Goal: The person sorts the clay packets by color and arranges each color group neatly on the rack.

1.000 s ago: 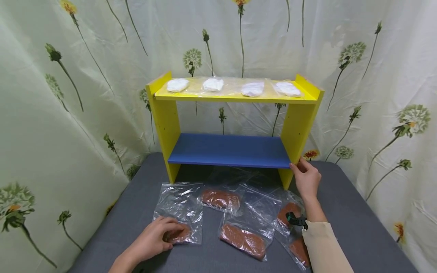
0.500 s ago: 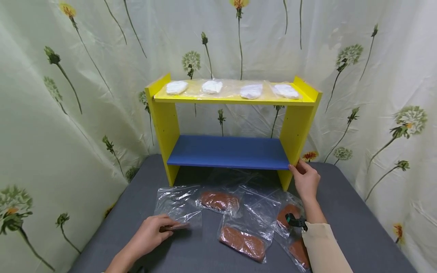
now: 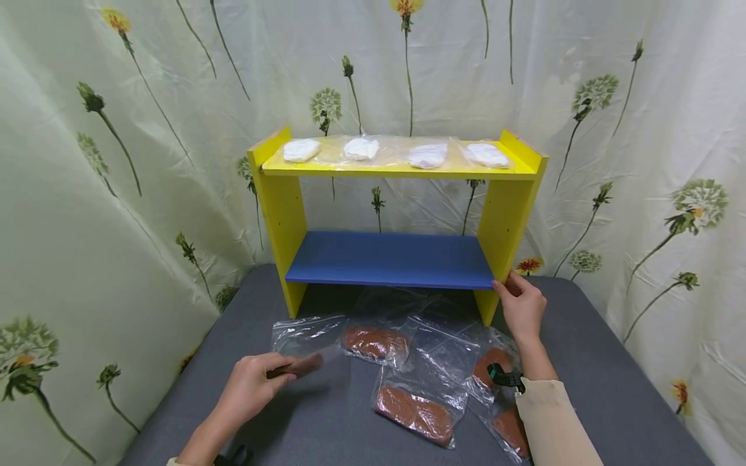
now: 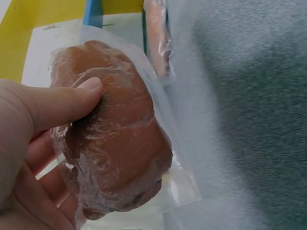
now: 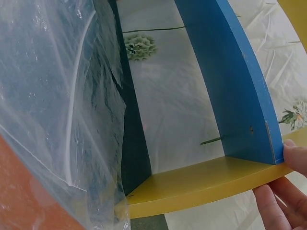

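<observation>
My left hand (image 3: 247,388) pinches a clear zip bag (image 4: 120,139) with a flat reddish-brown slab inside, raised above the table. The thumb lies across the slab's face in the left wrist view, and the fingers are behind it. At the right side of a small shelf unit (image 3: 514,207), my right hand (image 3: 524,304) grips the yellow side panel (image 5: 206,189). Its thumb is at the front corner of the blue shelf (image 3: 390,259), with the fingers round the panel's outer side. Several white packets in clear bags (image 3: 361,149) lie along the yellow top.
More bagged brown slabs lie on the grey table (image 3: 326,440): one below the shelf's front (image 3: 375,343), another nearer (image 3: 414,414), and two beside the right forearm (image 3: 492,369). Clear plastic reaches under the blue shelf. A flowered curtain (image 3: 146,162) hangs behind.
The left hand has lifted its zip bag off the table, tilting it edge-on and raising it towards the shelf. The right hand keeps its grip on the side panel.
</observation>
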Available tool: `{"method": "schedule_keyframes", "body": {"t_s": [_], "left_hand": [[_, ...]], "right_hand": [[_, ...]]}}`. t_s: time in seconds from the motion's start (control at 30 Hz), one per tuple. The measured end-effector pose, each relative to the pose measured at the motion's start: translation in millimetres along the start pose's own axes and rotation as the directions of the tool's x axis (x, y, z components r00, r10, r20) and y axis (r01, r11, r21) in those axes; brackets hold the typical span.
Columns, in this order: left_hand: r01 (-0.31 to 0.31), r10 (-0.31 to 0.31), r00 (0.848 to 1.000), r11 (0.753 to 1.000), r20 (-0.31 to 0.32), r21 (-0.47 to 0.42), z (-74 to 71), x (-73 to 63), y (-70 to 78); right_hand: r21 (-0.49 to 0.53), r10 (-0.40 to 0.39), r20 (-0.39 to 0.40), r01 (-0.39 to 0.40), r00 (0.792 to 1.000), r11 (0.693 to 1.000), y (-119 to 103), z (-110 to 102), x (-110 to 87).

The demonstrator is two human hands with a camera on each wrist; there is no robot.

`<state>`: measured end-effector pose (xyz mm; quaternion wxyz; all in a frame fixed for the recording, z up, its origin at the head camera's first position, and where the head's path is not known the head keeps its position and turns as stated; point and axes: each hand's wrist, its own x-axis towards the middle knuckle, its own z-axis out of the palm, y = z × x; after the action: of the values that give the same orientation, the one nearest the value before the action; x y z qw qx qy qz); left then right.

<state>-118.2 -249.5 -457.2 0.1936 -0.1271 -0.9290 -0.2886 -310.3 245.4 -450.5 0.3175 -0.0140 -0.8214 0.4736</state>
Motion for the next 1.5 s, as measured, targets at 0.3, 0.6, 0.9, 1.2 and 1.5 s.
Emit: {"method": "schedule_keyframes", "body": {"t_s": [0.3,0.6,0.9,1.2,1.5], "left_hand": [[0.032,-0.032,0.998,0.999,-0.045,-0.008,-8.3,11.6,9.9],[-0.038,0.031,0.994,0.997,-0.104,-0.07,-18.7,29.2,18.2],[-0.078,0.058,0.987,0.989,-0.151,-0.129,-27.1,48.1,30.3],[-0.032,-0.013,0.984,0.968,-0.177,-0.248,-32.3,78.3,38.2],[0.052,-0.136,0.974,0.912,-0.18,-0.408,-38.0,108.3,33.3]], "right_hand": [[0.013,-0.002,0.008,0.002,1.0,1.0,-2,0,-0.4],[0.014,-0.018,-0.008,0.018,1.0,1.0,-1,-1,1.2],[0.005,-0.017,-0.009,0.017,1.0,1.0,-1,0,0.7],[0.007,-0.012,-0.013,0.013,1.0,1.0,-1,0,-0.6],[0.01,-0.011,-0.01,0.011,1.0,1.0,-1,1,-1.0]]}}
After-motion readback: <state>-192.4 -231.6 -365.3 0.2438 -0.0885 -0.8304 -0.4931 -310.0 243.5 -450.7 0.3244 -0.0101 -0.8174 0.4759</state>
